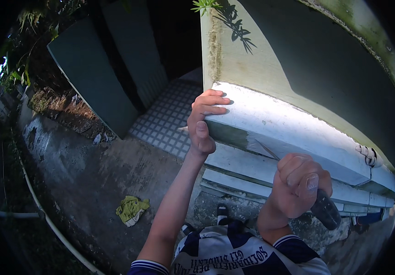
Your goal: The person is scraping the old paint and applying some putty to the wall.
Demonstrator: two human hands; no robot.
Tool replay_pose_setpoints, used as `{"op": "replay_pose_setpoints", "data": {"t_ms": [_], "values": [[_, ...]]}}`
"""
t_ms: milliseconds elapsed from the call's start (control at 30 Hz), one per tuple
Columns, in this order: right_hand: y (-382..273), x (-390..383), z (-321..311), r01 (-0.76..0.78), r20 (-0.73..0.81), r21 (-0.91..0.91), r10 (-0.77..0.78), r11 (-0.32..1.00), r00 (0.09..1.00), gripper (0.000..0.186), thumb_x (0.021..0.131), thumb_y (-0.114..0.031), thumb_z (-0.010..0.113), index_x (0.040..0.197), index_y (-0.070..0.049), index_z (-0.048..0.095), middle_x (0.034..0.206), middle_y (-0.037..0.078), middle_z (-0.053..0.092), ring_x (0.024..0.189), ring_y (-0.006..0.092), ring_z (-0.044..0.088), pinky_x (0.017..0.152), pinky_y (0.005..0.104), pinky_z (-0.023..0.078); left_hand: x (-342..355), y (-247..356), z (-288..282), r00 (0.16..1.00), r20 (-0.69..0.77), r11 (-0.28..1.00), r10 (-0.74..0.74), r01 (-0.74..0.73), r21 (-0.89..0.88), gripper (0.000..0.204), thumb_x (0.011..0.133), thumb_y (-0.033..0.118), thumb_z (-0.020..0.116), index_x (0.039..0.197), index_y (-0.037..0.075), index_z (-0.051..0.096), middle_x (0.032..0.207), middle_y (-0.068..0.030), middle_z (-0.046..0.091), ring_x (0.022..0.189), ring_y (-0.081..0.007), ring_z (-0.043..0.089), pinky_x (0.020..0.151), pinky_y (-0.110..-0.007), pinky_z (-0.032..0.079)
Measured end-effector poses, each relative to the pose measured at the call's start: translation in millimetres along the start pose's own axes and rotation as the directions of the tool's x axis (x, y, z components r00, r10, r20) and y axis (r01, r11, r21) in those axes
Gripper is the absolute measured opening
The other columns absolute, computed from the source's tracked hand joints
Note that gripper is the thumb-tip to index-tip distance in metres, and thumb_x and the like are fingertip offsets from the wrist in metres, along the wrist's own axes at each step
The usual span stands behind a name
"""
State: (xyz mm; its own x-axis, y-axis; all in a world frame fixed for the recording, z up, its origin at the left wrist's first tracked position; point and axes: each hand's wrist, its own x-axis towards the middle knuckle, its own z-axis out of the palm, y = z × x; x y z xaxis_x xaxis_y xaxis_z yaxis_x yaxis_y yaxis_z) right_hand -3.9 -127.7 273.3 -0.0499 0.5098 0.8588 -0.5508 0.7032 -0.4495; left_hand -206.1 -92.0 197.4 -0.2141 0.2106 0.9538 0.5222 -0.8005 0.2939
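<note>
Currently, the person's left hand (pixel 200 121) rests half open over the left end of the white ledge (pixel 271 114), its fingers on the top surface, its thumb apart from them, and no tool in it. The right hand (pixel 300 183) is closed in a fist around a dark-handled tool (pixel 328 211), in front of the ledge. The handle juts toward the lower right, while the thin shaft slants up and left to the ledge's front face, where dull green meets pale grey. Whether the tip touches that face cannot be told. Tool and ledge both slant from upper left to lower right, the tool more steeply; the tip lies between the hands, nearer the right. Near the ledge's right end sits a pale, dark-banded roll (pixel 368 156).
</note>
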Motion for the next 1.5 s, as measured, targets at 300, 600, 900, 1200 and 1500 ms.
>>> {"op": "replay_pose_setpoints", "data": {"t_ms": [300,600,900,1200,1500], "values": [[9,-10,-5,-0.022,0.008,0.0,0.022,1.0,1.0,0.031,0.099,-0.019,0.057,0.075,-0.004,0.046,0.054,0.004,0.049,0.045,0.0139,0.045,0.042,0.032,0.04,0,4,-1,0.999,0.0,0.999,-0.04,0.04,0.001,0.055,0.104,0.045,0.026,0.096,0.003,0.062,0.108,-0.0148,0.067,0.116,-0.0324,0.056,0.104,-0.046,0.038],[6,-1,-7,-0.01,0.079,0.017,0.009,1.0,0.997,0.024,0.098,-0.011,0.053,0.076,-0.007,0.044,0.054,0.004,0.045,0.042,0.013,0.039,0.042,0.0311,0.035,-2,0,-3,1.0,0.014,1.0,-0.012,0.012,0.0,0.057,0.104,0.047,0.025,0.097,0.004,0.062,0.109,-0.0141,0.067,0.115,-0.0316,0.056,0.102,-0.046,0.039],[-1,1,-1,-0.049,0.007,0.034,0.048,0.998,0.999,0.037,0.098,-0.014,0.051,0.065,-0.01,0.036,0.052,0.003,0.041,0.042,0.0131,0.037,0.043,0.0312,0.031,-3,-1,-3,1.0,0.013,1.0,-0.003,0.003,0.001,0.056,0.104,0.047,0.025,0.098,0.005,0.062,0.11,-0.0145,0.067,0.116,-0.0319,0.056,0.103,-0.046,0.039],[0,1,-14,-0.041,0.141,0.039,0.036,0.998,0.989,0.028,0.101,-0.017,0.053,0.077,-0.009,0.04,0.06,0.004,0.046,0.046,0.0131,0.039,0.045,0.0303,0.033,-3,1,-2,1.0,0.007,1.0,-0.02,0.02,0.006,0.057,0.104,0.048,0.025,0.098,0.005,0.062,0.11,-0.0144,0.067,0.116,-0.032,0.056,0.101,-0.047,0.04],[14,-3,-6,0.006,0.112,-0.041,-0.001,0.999,0.994,0.028,0.098,-0.011,0.049,0.072,-0.011,0.038,0.055,0.002,0.043,0.04,0.0098,0.034,0.04,0.0273,0.03,-3,3,1,0.999,-0.011,0.999,-0.034,0.034,0.023,0.058,0.104,0.049,0.024,0.096,0.005,0.062,0.108,-0.0143,0.068,0.115,-0.0315,0.057,0.101,-0.047,0.04]]}}
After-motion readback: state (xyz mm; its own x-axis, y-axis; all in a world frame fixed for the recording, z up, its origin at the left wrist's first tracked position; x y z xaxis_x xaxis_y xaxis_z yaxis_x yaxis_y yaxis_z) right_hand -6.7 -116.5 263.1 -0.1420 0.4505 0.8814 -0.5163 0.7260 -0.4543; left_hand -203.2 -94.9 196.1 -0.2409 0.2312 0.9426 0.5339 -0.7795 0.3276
